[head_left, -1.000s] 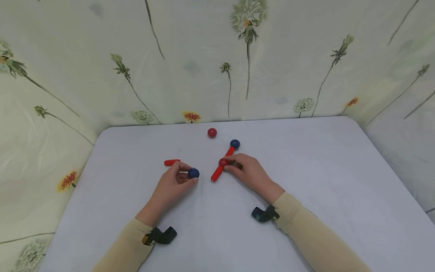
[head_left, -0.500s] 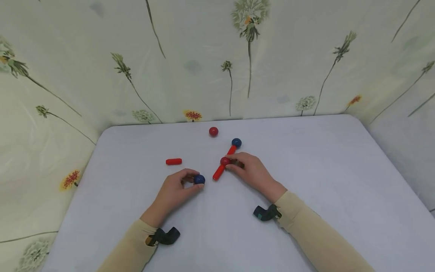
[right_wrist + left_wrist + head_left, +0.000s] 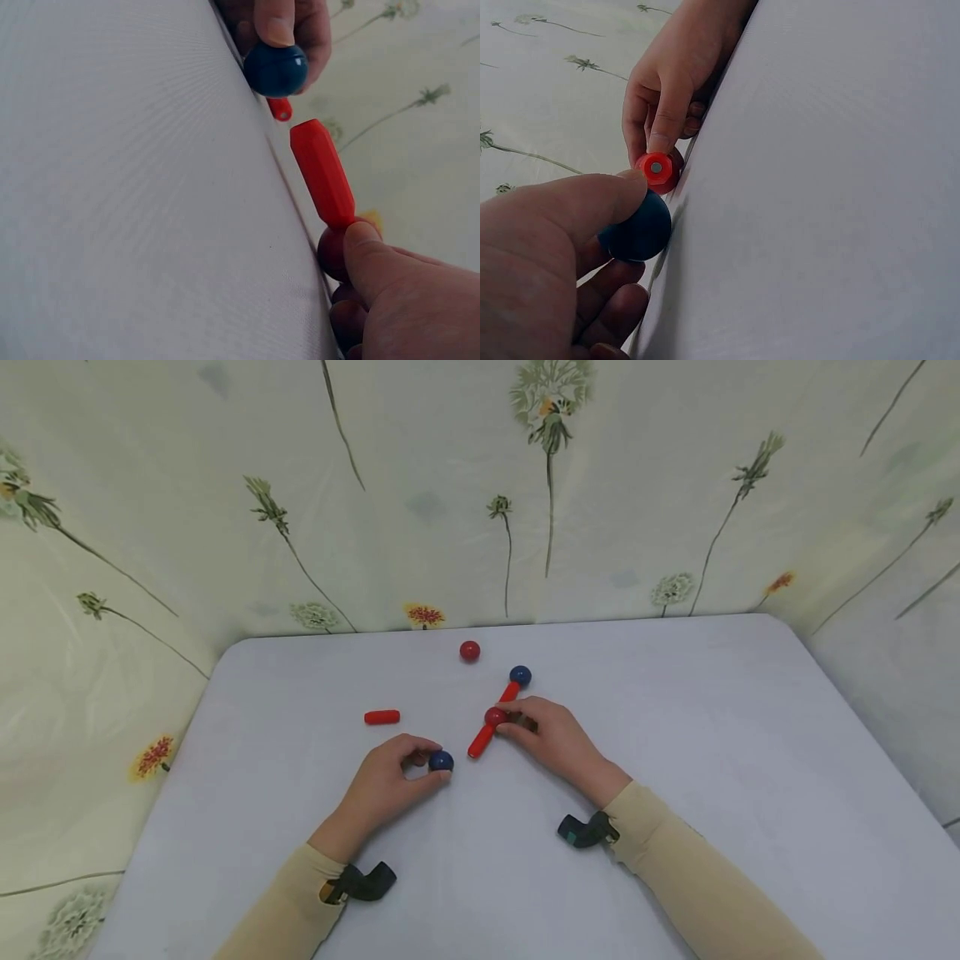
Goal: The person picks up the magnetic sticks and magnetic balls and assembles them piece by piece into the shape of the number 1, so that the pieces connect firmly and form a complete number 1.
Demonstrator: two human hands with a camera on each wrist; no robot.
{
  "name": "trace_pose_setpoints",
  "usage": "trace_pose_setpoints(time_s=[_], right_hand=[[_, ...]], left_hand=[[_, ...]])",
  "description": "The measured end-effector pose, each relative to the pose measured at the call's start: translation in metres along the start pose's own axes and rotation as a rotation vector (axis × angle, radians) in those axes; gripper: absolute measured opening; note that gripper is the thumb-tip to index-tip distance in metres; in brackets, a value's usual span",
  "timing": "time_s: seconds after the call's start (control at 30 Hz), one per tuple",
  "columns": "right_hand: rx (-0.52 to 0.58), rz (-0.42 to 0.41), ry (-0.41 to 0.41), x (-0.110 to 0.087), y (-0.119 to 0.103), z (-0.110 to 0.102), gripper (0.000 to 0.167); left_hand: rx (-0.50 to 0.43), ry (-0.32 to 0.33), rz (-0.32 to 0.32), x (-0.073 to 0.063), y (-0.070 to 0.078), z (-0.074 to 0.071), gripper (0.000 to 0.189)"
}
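My left hand [image 3: 390, 781] pinches a dark blue ball [image 3: 441, 762] between thumb and fingers, just above or on the table; which one I cannot tell. With thumb and fingertips my right hand [image 3: 551, 735] grips a red ball [image 3: 495, 717] in the middle of a joined row. From that ball one red stick [image 3: 481, 742] points toward me, its free end showing a small grey metal disc in the left wrist view. A second red stick [image 3: 509, 692] runs away from it to another blue ball [image 3: 521, 675]. A small gap separates the held blue ball from the near stick's end.
A loose red stick [image 3: 382, 717] lies left of the row, beyond my left hand. Near the table's far edge sits a separate red ball [image 3: 469, 651]. The white table [image 3: 675, 710] backs onto a flower-printed cloth [image 3: 420, 527].
My left hand has moved the blue ball toward me and slightly right, uncovering the loose red stick. My right hand keeps its grip on the red ball, almost still.
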State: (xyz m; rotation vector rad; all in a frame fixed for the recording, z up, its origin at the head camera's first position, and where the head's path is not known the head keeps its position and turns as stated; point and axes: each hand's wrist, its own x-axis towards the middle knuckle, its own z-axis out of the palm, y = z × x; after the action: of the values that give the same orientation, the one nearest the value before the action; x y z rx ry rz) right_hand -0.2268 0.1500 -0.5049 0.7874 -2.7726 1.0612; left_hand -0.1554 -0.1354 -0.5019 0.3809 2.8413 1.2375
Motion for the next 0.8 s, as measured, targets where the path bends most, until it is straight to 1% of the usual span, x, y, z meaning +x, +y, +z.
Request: trace_pose_setpoints(time_s=[0.27,0.47,0.8], right_hand=[[-0.009,0.004,-0.001,0.0006,0.0006,-0.0010,0.034],[-0.002,0.014,-0.008,0.0001,-0.0010,-0.0017,0.036],[0.002,0.006,-0.005,-0.0005,0.0002,-0.0009,0.037]], left_hand=[[0.017,-0.021,0.009,0.0003,0.0020,-0.0003,0.033],[0.031,-0.029,0.019,0.0010,0.0025,-0.0007,0.034],[0.002,-0.028,0.014,-0.0003,0.0032,0.0006,0.032]])
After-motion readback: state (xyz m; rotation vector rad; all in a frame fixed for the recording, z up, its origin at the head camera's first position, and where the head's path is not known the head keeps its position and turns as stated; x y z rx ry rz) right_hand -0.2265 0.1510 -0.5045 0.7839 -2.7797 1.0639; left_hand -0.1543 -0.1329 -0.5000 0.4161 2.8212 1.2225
